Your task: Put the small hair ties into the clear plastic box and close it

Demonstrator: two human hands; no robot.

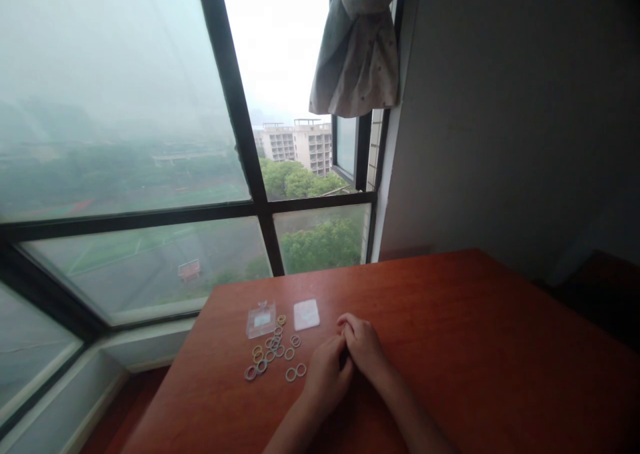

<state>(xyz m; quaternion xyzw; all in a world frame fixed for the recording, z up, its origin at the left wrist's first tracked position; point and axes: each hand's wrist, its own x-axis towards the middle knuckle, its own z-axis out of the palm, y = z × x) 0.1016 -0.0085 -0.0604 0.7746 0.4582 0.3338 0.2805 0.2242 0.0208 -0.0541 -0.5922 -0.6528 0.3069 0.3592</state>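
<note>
My left hand [327,367] and my right hand [364,344] meet over the table, fingers curled and fingertips together. Whatever may be between them is hidden by the fingers. Just left of my left hand lie several small rings, among them a pair of pale rings [295,373] side by side. Farther left, more rings [273,345] lie in a loose cluster, some grey and some yellowish. Behind the cluster stands a small clear plastic box [261,320]. A flat whitish square piece [306,315] rests to the box's right.
The reddish-brown wooden table [450,334] stretches under both hands, its left edge beside a low sill. Dark-framed windows [260,207] rise behind it, one pane swung open. A knotted curtain [357,47] hangs at the upper middle, next to a grey wall [500,121].
</note>
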